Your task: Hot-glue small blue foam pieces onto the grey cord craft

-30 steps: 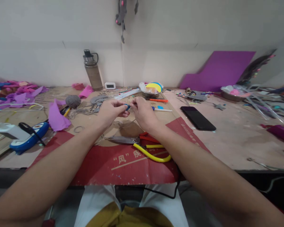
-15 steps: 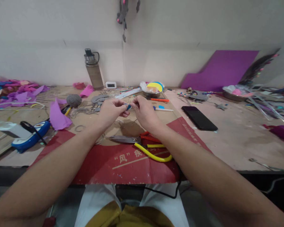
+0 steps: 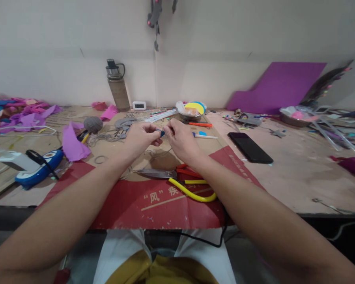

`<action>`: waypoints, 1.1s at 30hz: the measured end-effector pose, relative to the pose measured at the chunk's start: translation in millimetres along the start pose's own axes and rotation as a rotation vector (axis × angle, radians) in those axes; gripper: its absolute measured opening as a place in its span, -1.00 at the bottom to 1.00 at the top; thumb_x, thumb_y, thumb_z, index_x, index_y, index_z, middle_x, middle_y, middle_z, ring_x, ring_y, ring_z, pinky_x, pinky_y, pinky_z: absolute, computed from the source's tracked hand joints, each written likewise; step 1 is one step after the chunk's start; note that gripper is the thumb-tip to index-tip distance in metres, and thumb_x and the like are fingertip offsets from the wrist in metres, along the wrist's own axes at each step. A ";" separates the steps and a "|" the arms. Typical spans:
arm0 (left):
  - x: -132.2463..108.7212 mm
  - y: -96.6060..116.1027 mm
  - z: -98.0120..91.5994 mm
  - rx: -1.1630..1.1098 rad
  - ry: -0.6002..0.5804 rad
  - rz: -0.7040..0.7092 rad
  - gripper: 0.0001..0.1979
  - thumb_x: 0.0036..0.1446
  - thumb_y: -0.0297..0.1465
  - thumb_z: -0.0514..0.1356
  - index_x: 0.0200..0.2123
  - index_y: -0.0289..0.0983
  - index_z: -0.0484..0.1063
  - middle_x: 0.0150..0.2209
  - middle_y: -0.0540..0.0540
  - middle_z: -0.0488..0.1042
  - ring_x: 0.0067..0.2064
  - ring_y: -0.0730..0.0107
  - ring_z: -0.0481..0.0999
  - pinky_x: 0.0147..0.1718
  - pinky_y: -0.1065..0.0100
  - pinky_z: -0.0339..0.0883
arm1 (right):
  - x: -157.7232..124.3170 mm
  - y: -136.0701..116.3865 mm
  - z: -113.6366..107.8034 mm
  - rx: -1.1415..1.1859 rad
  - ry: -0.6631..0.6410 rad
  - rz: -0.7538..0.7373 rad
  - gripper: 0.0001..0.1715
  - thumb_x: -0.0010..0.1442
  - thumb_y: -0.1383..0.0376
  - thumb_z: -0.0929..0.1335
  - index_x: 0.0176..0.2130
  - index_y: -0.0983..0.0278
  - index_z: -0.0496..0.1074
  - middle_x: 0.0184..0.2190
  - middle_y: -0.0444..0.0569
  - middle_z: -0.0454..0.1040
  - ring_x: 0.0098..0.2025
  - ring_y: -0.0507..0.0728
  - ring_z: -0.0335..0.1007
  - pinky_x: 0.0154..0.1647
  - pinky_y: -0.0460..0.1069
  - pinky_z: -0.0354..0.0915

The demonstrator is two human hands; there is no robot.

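Observation:
My left hand (image 3: 144, 136) is closed in a pinch on a small blue piece (image 3: 162, 133), too small to name more exactly. Close against it, my right hand (image 3: 179, 138) has its fingers pressed together at the other side of the piece; its fingertips are partly hidden, and what they pinch cannot be made out. Both hands are raised over the brown and red cardboard sheet (image 3: 121, 209). Below them lie scissors (image 3: 159, 173) with red handles, and a yellow-handled tool (image 3: 192, 193), partly covered by my right forearm.
A black phone (image 3: 250, 148) lies to the right. On the left are a blue glue gun (image 3: 38, 171), purple scraps (image 3: 73, 144) and a ball of grey yarn (image 3: 93, 124). A water bottle (image 3: 118, 88), a small clock (image 3: 139, 105) and a bowl (image 3: 191, 114) stand along the wall.
Both hands stay together with only slight finger movement around the blue piece. The whole view has shifted very slightly; the things on the table have not moved.

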State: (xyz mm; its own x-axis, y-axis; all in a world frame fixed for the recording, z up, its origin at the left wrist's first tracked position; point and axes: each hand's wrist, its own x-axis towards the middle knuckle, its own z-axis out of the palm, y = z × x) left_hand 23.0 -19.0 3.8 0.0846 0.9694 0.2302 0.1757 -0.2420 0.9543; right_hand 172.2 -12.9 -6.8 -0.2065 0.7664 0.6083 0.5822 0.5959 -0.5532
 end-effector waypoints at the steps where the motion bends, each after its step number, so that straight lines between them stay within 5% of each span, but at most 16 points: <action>1: -0.2 0.3 0.0 -0.001 -0.002 -0.001 -0.91 -0.06 -0.43 0.30 -0.48 -0.33 0.47 -0.57 -0.06 0.49 -0.52 0.42 0.51 -0.47 0.39 0.45 | 0.2 0.1 -0.3 0.010 -0.002 0.003 -0.74 0.26 0.27 0.20 -0.47 0.19 0.09 -0.49 -0.12 0.23 -0.39 0.07 0.11 -0.33 0.00 0.02; 21: 0.9 4.6 -0.9 -0.123 -0.059 -0.056 -0.96 -0.04 -0.50 0.24 -0.46 -0.37 0.46 -0.61 -0.03 0.46 -0.57 0.50 0.47 -0.51 0.44 0.42 | 1.5 6.7 -2.4 0.234 0.006 -0.006 -0.77 0.21 0.20 0.31 -0.42 0.29 0.36 -0.51 -0.14 0.36 -0.46 0.00 0.17 -0.38 -0.05 0.08; 33: -1.2 5.5 -0.5 -0.110 -0.064 -0.044 -0.93 -0.04 -0.47 0.25 -0.44 -0.38 0.48 -0.57 -0.07 0.50 -0.54 0.47 0.50 -0.47 0.41 0.44 | 1.0 9.5 4.2 0.084 0.012 -0.013 -0.81 0.23 0.25 0.27 -0.42 0.26 0.25 -0.50 -0.11 0.35 -0.44 0.02 0.20 -0.39 -0.05 0.07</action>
State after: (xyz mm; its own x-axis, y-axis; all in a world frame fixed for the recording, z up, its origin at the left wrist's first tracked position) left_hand 23.4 -21.6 8.9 0.1426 0.9736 0.1782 0.0723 -0.1898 0.9791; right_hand 174.2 -5.4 -13.9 -0.2039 0.7555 0.6227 0.5110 0.6246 -0.5905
